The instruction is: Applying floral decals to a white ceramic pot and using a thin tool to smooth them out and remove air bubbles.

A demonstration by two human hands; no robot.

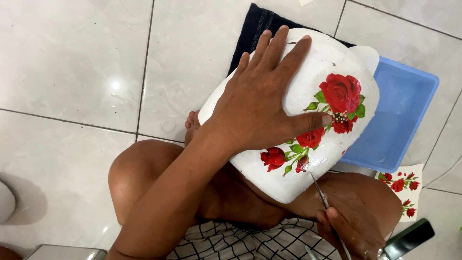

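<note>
Floor tiles point(72, 62), pale, glossy and hard, lie under everything, so a slip could chip what is held. Over them, the white rounded vessel point(308, 86) rests tilted on the person's lap, its surface matte and slightly lumpy like plaster or painted clay; a curved body of this kind can roll off the knees if the steadying pressure eases. The left hand point(262, 103) lies flat and spread on its upper side, fingers extended and not curled around anything, pressing rather than gripping. Beyond that hand's fingertips sits a blue plastic tray point(409, 96), smooth and square-cornered, and a dark ribbed cloth point(252, 29). Just under the left thumb run the red rose cut-outs point(339, 96) with green leaves, thin paper that seems pasted on; if damp, they could tear or wrinkle under a hard stroke. To the right of the right hand lies a small sheet of spare rose prints point(402, 185). The right hand point(349, 226) is closed around a thin metal-handled tool point(325, 197), perhaps a fine brush, its tip touching the vessel's lower edge, where it could scratch the coating.
</note>
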